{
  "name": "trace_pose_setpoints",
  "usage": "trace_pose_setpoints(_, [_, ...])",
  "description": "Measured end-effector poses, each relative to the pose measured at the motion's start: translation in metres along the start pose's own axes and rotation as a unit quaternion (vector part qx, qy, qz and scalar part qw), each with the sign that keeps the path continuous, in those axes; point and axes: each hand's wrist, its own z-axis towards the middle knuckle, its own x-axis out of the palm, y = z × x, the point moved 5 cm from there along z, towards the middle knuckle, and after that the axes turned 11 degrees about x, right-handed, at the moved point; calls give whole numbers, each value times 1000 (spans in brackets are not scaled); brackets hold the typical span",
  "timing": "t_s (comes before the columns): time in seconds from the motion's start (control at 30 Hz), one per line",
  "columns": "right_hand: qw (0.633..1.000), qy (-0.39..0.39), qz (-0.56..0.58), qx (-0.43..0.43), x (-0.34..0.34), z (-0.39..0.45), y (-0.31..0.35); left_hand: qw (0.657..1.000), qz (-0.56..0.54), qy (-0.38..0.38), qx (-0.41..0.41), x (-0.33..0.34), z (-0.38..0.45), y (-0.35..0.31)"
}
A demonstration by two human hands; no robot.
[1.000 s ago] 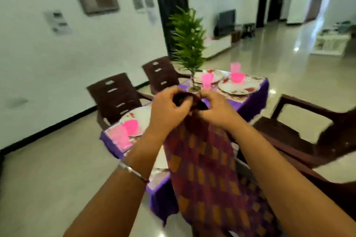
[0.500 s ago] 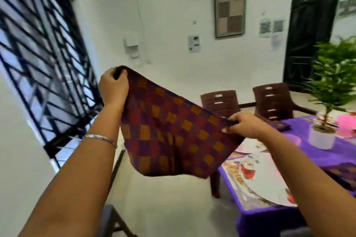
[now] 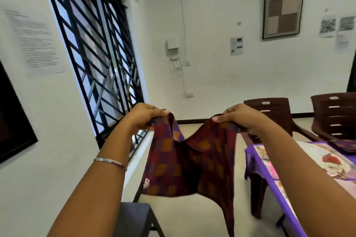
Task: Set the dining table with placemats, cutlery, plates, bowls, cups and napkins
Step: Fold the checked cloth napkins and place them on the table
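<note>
Hands first: the left hand (image 3: pixel 143 116) and the right hand (image 3: pixel 243 119) each pinch a top corner of the checked napkin (image 3: pixel 190 161), fingers curled tight over the cloth. A silver bangle (image 3: pixel 110 160) sits on the left wrist at about 8 o'clock. The napkin hangs in the air between the hands, right in the middle of the view, sagging in the middle with one long tail dropping toward 6 o'clock. It touches nothing else.

Half a second ago the left hand was up high and the cloth was pulled out on a slant. Now both hands are level and closer together, so the cloth has gone slack. I think the napkin is being shaken out and is about to be folded, so it is not on its spot yet.

A grey seat (image 3: pixel 134 215) is low down near 7 o'clock. The tabletop (image 3: pixel 273 184), with its purple cover, is at 4 o'clock and has a flowery plate (image 3: pixel 327 161) on it. Two brown chairs (image 3: pixel 273 113) stand behind it at 3 o'clock. Farther off, a barred window (image 3: pixel 92 52) is at 10 o'clock and a framed picture (image 3: pixel 283 7) hangs at 1 o'clock.
</note>
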Motion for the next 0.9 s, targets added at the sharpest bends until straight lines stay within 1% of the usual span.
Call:
trace_pose_setpoints(0.03, [998,49,23,11,3,3,-2,1000,-20,17,0,-7,0,7])
trace_pose_setpoints(0.07, [996,76,46,21,2,2,-4,998,-49,25,-9,-16,-1,16])
trace_pose_setpoints(0.1, [997,57,49,32,-3,7,-9,998,-52,9,-24,-27,0,28])
trace_pose_setpoints(0.13, [998,0,33,58,-12,12,-17,999,-8,-27,-44,-41,2,40])
trace_pose_setpoints(0.17, [992,-94,-40,77,-24,21,-24,993,73,-72,-63,-55,4,51])
trace_pose_setpoints(0.2, [976,-169,-113,82,-32,24,-27,982,141,-105,-75,-63,4,58])
trace_pose_setpoints(0.23, [970,-179,-136,96,-32,28,-30,976,163,-112,-86,-64,5,62])
trace_pose_setpoints(0.27, [974,-159,-124,102,-25,29,-31,978,156,-100,-92,-59,5,62])
trace_pose_setpoints(0.33, [986,-80,-106,103,-10,31,-25,984,143,-43,-96,-41,5,54])
trace_pose_setpoints(0.4, [991,-9,-111,71,5,28,-14,989,124,18,-84,-17,4,44])
trace_pose_setpoints(0.43, [992,14,-114,50,10,26,-7,992,101,38,-68,-4,5,38])
trace_pose_setpoints(0.5, [993,23,-112,9,16,24,2,996,51,68,-39,21,5,28])
trace_pose_setpoints(0.6, [996,56,-61,-33,28,20,8,995,-3,102,-18,54,6,20])
trace_pose_setpoints(0.67, [996,63,-55,-44,37,17,10,996,6,85,5,70,7,14])
trace_pose_setpoints(0.77, [996,47,-58,-50,51,16,13,998,26,18,45,88,2,0])
trace_pose_setpoints(0.9, [997,47,-39,-37,54,15,13,997,22,-15,66,96,-2,-4])
